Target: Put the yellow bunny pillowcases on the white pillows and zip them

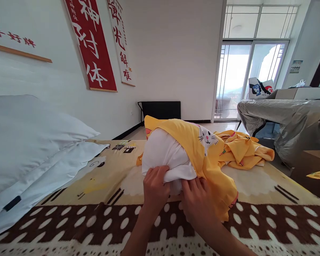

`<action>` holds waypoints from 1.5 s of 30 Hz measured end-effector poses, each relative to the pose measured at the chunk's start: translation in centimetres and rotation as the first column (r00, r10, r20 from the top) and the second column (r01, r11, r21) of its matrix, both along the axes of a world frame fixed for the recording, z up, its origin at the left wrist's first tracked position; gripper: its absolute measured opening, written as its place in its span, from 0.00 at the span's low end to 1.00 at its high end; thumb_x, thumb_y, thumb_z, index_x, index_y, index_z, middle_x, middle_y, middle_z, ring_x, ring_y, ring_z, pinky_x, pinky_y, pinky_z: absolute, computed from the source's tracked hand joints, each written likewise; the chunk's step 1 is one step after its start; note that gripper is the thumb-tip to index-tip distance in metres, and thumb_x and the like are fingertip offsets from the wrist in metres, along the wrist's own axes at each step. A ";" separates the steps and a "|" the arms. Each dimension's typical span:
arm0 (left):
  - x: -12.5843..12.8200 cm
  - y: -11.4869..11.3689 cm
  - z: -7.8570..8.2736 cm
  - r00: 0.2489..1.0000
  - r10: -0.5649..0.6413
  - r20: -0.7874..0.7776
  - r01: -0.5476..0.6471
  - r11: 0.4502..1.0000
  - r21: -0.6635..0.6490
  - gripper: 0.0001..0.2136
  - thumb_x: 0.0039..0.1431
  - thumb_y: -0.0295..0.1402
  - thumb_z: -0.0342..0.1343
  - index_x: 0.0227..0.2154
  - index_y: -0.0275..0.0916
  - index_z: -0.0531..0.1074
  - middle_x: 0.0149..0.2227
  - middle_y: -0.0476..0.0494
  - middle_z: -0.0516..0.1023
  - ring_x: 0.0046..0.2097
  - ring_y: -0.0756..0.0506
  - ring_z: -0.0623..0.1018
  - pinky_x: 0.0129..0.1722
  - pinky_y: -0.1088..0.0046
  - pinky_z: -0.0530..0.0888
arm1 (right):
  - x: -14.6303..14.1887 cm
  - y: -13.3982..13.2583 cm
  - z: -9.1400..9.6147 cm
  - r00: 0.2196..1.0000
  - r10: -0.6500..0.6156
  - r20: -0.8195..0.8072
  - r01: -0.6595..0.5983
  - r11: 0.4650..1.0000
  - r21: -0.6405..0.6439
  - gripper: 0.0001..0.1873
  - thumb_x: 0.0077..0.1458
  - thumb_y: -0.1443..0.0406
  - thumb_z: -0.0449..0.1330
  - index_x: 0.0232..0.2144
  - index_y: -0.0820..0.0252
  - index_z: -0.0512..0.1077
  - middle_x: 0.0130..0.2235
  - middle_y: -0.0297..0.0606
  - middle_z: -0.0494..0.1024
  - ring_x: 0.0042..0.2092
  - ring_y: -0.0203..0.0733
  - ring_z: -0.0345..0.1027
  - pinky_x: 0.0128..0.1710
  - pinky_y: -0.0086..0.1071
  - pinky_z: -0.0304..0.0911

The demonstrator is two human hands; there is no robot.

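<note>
A white pillow sits partly inside a yellow pillowcase with a printed cat face, and its near end bulges out of the opening. My left hand is closed on the pillow's bunched white fabric at the lower left. Close beside it, my right hand has its fingers curled over the pillowcase's edge, where yellow cloth meets white. The fingertips of both hands are partly hidden in the folds. Everything rests on a patterned blanket with a brown dotted border.
Crumpled yellow cloth lies just behind the pillowcase on the right. White pillows are piled at the left. Beyond the bed stand a plastic-covered table and a cardboard box. A dark panel leans near the back wall.
</note>
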State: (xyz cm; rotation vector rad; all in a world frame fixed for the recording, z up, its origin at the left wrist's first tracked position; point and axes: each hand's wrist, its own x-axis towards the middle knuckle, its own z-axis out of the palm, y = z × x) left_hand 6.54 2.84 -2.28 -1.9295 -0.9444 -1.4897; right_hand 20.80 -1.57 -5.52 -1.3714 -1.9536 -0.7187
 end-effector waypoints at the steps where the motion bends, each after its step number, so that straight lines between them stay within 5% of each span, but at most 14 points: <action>1: 0.0 0.0 0.0 1.000 0.001 0.000 -0.001 1.000 0.004 0.12 0.45 0.18 0.45 0.31 0.39 0.64 0.25 0.48 0.72 0.28 0.47 0.70 0.30 0.73 0.66 | 0.1 0.0 0.1 1.000 0.013 -0.007 -0.013 1.000 -0.005 0.16 0.51 0.75 0.51 0.43 0.60 0.66 0.40 0.44 0.73 0.42 0.49 0.64 0.43 0.43 0.56; 8: -0.3 0.0 0.1 1.000 0.022 0.023 -0.022 1.000 0.015 0.12 0.44 0.19 0.46 0.31 0.40 0.64 0.25 0.48 0.71 0.28 0.46 0.69 0.29 0.74 0.66 | 0.2 0.2 0.0 0.978 0.129 -0.162 -0.118 0.990 0.076 0.07 0.56 0.73 0.49 0.29 0.59 0.64 0.30 0.37 0.69 0.35 0.42 0.62 0.42 0.38 0.55; 15: -0.6 0.2 0.0 0.998 0.027 0.048 -0.028 0.999 0.015 0.12 0.44 0.19 0.46 0.32 0.39 0.64 0.26 0.48 0.71 0.28 0.47 0.69 0.28 0.75 0.65 | -0.2 0.3 -0.6 0.999 0.038 -0.025 -0.037 0.998 0.049 0.09 0.56 0.72 0.52 0.39 0.64 0.67 0.41 0.47 0.73 0.47 0.50 0.63 0.50 0.46 0.52; 24: 0.2 0.2 -0.3 1.000 -0.007 -0.009 0.007 1.000 -0.010 0.13 0.43 0.18 0.46 0.31 0.40 0.64 0.25 0.48 0.71 0.29 0.47 0.70 0.30 0.73 0.66 | 0.3 1.6 -1.3 1.000 0.013 -0.028 -0.015 0.998 -0.067 0.08 0.55 0.75 0.54 0.35 0.63 0.71 0.34 0.43 0.76 0.39 0.46 0.68 0.44 0.43 0.54; 31: 0.2 0.1 -0.1 1.000 -0.003 0.006 0.003 1.000 -0.005 0.12 0.44 0.18 0.46 0.30 0.39 0.64 0.25 0.48 0.70 0.28 0.47 0.68 0.29 0.74 0.65 | 0.0 0.4 -1.4 0.999 0.000 0.038 0.003 0.996 -0.087 0.06 0.55 0.70 0.57 0.34 0.64 0.73 0.35 0.45 0.76 0.42 0.49 0.66 0.49 0.46 0.50; 37: 0.7 0.0 -0.3 1.000 -0.019 -0.021 0.018 1.000 -0.009 0.12 0.43 0.18 0.45 0.29 0.40 0.64 0.24 0.49 0.69 0.27 0.46 0.68 0.28 0.73 0.65 | 0.3 0.9 -1.4 0.992 -0.030 0.120 0.058 0.969 -0.239 0.05 0.51 0.72 0.59 0.31 0.66 0.75 0.32 0.47 0.77 0.38 0.49 0.68 0.40 0.42 0.55; 45: 0.4 -0.1 -0.2 0.999 -0.016 0.035 0.017 1.000 -0.009 0.11 0.42 0.19 0.46 0.30 0.39 0.64 0.24 0.49 0.70 0.26 0.48 0.68 0.27 0.74 0.65 | -0.5 -0.4 -0.6 0.966 0.245 0.079 -0.223 0.950 -0.220 0.08 0.53 0.73 0.55 0.35 0.61 0.71 0.35 0.43 0.77 0.40 0.46 0.66 0.40 0.41 0.54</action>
